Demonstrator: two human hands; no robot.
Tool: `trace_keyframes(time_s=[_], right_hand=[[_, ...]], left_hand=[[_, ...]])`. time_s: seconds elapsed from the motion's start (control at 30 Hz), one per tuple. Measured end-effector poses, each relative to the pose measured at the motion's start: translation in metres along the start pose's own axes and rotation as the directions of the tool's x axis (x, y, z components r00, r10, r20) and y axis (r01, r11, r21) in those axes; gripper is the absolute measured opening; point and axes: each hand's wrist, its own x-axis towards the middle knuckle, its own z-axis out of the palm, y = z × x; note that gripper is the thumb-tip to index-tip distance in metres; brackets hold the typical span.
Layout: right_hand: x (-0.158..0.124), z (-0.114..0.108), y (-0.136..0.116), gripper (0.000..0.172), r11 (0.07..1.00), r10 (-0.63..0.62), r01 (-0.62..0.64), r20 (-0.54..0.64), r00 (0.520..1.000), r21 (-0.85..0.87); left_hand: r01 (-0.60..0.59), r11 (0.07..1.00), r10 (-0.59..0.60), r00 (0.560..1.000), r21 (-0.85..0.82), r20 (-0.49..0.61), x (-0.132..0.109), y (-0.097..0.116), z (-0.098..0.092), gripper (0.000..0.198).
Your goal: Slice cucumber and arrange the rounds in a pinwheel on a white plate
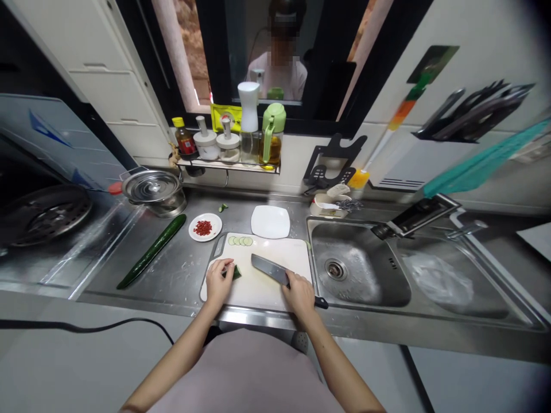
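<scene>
- Dark green, the whole cucumber [151, 252] lies left of both your hands on the counter [172, 282], apart from the board.
- The round plate [193, 233] of red bits [203, 228] sits beyond your left hand; being off the board, it should not hinder your strokes.
- Your left hand [220, 281] grasps the cucumber piece [236, 272] at the left of the cutting board [258, 288]. For what looks like slicing, tuck your fingertips back and let the knuckles guide the blade.
- That piece lies between your two hands, touching the left fingers and well apart from the right; press it flat so it cannot roll.
- Thin slices [240, 241] lie in a row beyond the piece, on the board's far left; matching their thickness would probably give even cuts.
- The knife [269, 268] points left and far, just beside the piece but not touching; square it across before cutting.
- Your right hand [300, 292] is wrapped around its handle [321, 302]; hold firmly, close to the blade, for steadier strokes.
</scene>
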Motion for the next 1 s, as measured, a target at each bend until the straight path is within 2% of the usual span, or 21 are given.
trace_keyframes(time_s=[0.23,0.43,0.57,0.67,0.87,1.0], right_hand=[[-0.002,-0.002,-0.006,0.028,0.998,-0.047,0.045,0.022,0.999,0.048],[-0.002,0.0,-0.015,0.034,0.986,-0.019,0.001,0.109,0.994,0.165],[-0.006,0.0,-0.03,0.032,0.965,-0.082,0.045,0.132,0.988,0.258],[-0.009,-0.003,-0.043,0.031,0.968,-0.127,0.092,0.135,0.983,0.235],[-0.014,-0.015,-0.064,0.031,0.978,-0.209,0.201,0.208,0.955,0.058],[-0.019,-0.017,-0.071,0.032,0.967,-0.251,0.255,0.208,0.945,0.008]], left_hand=[[-0.094,0.991,0.091,0.995,0.091,0.03,-0.011,-0.013,-0.008,0.02],[-0.217,0.962,0.203,0.974,0.164,0.097,-0.017,-0.024,-0.007,0.022],[-0.29,0.945,0.27,0.953,0.152,0.141,-0.018,-0.031,-0.005,0.024],[-0.312,0.941,0.29,0.944,0.132,0.158,-0.018,-0.035,-0.002,0.026],[-0.304,0.941,0.287,0.95,0.151,0.122,-0.017,-0.04,0.004,0.025],[-0.303,0.944,0.29,0.951,0.132,0.103,-0.017,-0.043,0.007,0.025]])
